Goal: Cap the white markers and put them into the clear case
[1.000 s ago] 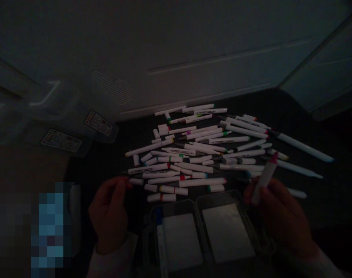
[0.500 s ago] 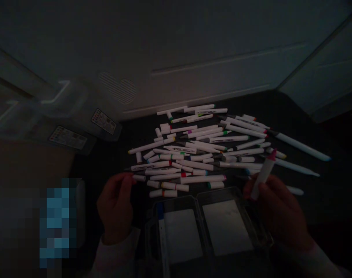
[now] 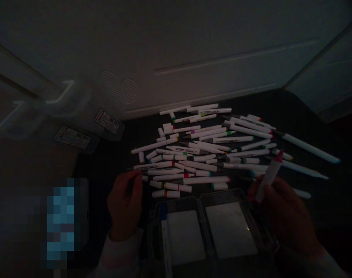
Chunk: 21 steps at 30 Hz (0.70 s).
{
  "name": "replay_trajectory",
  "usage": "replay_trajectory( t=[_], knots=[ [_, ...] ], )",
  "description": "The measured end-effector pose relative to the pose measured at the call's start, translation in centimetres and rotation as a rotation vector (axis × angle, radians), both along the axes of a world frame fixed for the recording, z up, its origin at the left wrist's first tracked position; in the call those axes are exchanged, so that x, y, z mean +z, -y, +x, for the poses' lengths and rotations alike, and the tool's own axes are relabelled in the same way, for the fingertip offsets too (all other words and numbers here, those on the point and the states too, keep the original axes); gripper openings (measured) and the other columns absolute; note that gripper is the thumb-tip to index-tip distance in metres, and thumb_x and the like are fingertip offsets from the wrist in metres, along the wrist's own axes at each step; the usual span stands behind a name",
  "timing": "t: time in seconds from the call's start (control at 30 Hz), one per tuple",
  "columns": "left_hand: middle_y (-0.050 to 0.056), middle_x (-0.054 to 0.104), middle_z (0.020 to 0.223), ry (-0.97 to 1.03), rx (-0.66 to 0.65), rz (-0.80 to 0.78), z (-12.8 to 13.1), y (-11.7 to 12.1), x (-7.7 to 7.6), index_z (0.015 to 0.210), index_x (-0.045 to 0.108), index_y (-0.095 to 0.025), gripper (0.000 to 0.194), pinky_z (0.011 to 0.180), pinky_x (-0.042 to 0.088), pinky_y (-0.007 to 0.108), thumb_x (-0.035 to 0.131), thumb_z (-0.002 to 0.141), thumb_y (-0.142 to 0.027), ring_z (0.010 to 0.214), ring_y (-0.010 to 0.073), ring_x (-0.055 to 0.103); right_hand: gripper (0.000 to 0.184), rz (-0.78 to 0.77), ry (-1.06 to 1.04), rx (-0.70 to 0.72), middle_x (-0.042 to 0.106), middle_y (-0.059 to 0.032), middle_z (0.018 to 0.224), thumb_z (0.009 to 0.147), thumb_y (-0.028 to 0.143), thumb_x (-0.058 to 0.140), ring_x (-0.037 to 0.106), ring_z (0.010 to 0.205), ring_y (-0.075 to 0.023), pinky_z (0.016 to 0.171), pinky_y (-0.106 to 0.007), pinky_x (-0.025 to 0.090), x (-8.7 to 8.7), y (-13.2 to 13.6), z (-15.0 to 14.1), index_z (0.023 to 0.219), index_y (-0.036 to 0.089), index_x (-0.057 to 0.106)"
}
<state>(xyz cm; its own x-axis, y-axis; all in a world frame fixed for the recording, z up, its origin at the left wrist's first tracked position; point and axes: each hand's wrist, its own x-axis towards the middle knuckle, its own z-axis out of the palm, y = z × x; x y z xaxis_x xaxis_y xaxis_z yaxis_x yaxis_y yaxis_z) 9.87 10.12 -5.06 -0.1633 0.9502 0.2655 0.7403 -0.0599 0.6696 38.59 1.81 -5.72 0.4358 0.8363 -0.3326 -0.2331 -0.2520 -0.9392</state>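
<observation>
Where the case (image 3: 222, 196) lies open, clear-walled, on the dark table (image 3: 297, 116), each half shows a white sheet (image 3: 186, 237); a blue-ended marker (image 3: 165, 243) lies along the outer side of the left half. Light dim, fine detail poor.

Right hand (image 3: 286, 210): just right of the case, at its far corner. Fingers and thumb closed round a pink marker (image 3: 269, 179), white barrel, held raised and tilted, pink end up and leaning away from the case.

Left hand (image 3: 125, 204): left of the case, palm side partly hidden. Fingers curled, tips drawn in beside a pale cap (image 3: 145, 178); cannot tell whether they grip it.

Beyond the case: a wide, loose spread of markers (image 3: 204, 146), white barrels, mostly lying crosswise and overlapping, ends red, green, yellow, blue, pink. Short loose caps (image 3: 141, 157) lie among them, several on the left side. Long marker (image 3: 312, 148), blue end, lies farther out, beyond and right of the case.

Well left of and beyond the case: two clear boxes (image 3: 120, 133), labelled. Near them, a striped heart (image 3: 129, 89) against the pale wall (image 3: 210, 85).
</observation>
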Motion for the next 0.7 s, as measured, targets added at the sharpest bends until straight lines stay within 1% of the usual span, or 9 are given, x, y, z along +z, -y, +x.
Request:
replay_trajectory(
  t=[0.1, 0.17, 0.23, 0.33, 0.43, 0.53, 0.7],
  knots=[
    [0.004, 0.064, 0.096, -0.183, -0.135, 0.059, 0.0, -0.3, -0.1, 0.095, 0.061, -0.019, 0.022, 0.086, 0.044, 0.033, 0.046, 0.083, -0.029, 0.093, 0.0185, 0.057, 0.021, 0.002, -0.002, -0.005, 0.057, -0.0005, 0.066, 0.073, 0.042, 0.064, 0.049, 0.060, -0.0116, 0.052, -0.019, 0.041, 0.0, 0.0, 0.1, 0.081, 0.024, 0.059],
    [0.006, 0.063, 0.106, -0.266, -0.239, 0.070, 0.1, -0.5, -0.3, 0.103, 0.059, -0.019, 0.026, 0.092, 0.041, 0.036, 0.043, 0.085, -0.028, 0.104, 0.0203, 0.054, 0.021, -0.005, 0.016, -0.014, 0.057, -0.0006, 0.067, 0.072, 0.042, 0.065, 0.049, 0.060, -0.0116, 0.053, -0.019, 0.041, -0.1, 0.0, 0.1, 0.081, 0.024, 0.059],
    [0.008, 0.058, 0.118, -0.337, -0.342, 0.037, 0.2, -0.8, -0.6, 0.114, 0.054, -0.018, 0.033, 0.098, 0.036, 0.040, 0.040, 0.086, -0.028, 0.117, 0.0226, 0.046, 0.021, -0.016, 0.019, -0.013, 0.057, -0.0007, 0.067, 0.071, 0.042, 0.065, 0.049, 0.060, -0.0115, 0.052, -0.019, 0.041, 0.0, -0.1, 0.0, 0.080, 0.023, 0.059],
    [0.009, 0.049, 0.131, -0.454, -0.436, -0.031, 0.5, -1.0, -1.0, 0.125, 0.045, -0.017, 0.041, 0.103, 0.028, 0.046, 0.036, 0.089, -0.031, 0.128, 0.0244, 0.033, 0.021, -0.018, -0.008, -0.011, 0.057, -0.0005, 0.066, 0.071, 0.042, 0.065, 0.049, 0.059, -0.0112, 0.051, -0.018, 0.040, 0.1, -0.1, -0.1, 0.081, 0.024, 0.059],
    [0.008, 0.044, 0.135, -0.545, -0.491, -0.068, 0.9, -1.3, -0.9, 0.130, 0.040, -0.017, 0.044, 0.106, 0.020, 0.049, 0.031, 0.090, -0.032, 0.131, 0.0241, 0.027, 0.022, -0.015, 0.013, 0.003, 0.056, -0.0004, 0.065, 0.072, 0.044, 0.064, 0.049, 0.059, -0.0110, 0.052, -0.018, 0.040, 0.1, -0.1, -0.2, 0.079, 0.023, 0.059],
    [0.007, 0.046, 0.134, -0.605, -0.530, -0.096, 1.2, -1.6, -0.6, 0.131, 0.039, -0.018, 0.044, 0.107, 0.016, 0.052, 0.029, 0.091, -0.033, 0.131, 0.0248, 0.027, 0.022, -0.014, 0.047, 0.027, 0.056, 0.0000, 0.066, 0.073, 0.044, 0.062, 0.048, 0.060, -0.0111, 0.053, -0.018, 0.040, -0.1, 0.0, 0.0, 0.079, 0.023, 0.058],
    [0.008, 0.051, 0.129, -0.658, -0.455, -0.114, 0.9, -1.8, -0.3, 0.126, 0.046, -0.016, 0.044, 0.104, 0.018, 0.056, 0.026, 0.091, -0.035, 0.127, 0.0270, 0.035, 0.020, 0.001, 0.069, 0.057, 0.056, 0.0012, 0.068, 0.075, 0.043, 0.060, 0.048, 0.062, -0.0108, 0.055, -0.017, 0.040, -0.7, 0.2, 0.5, 0.082, 0.025, 0.058]
  ],
)
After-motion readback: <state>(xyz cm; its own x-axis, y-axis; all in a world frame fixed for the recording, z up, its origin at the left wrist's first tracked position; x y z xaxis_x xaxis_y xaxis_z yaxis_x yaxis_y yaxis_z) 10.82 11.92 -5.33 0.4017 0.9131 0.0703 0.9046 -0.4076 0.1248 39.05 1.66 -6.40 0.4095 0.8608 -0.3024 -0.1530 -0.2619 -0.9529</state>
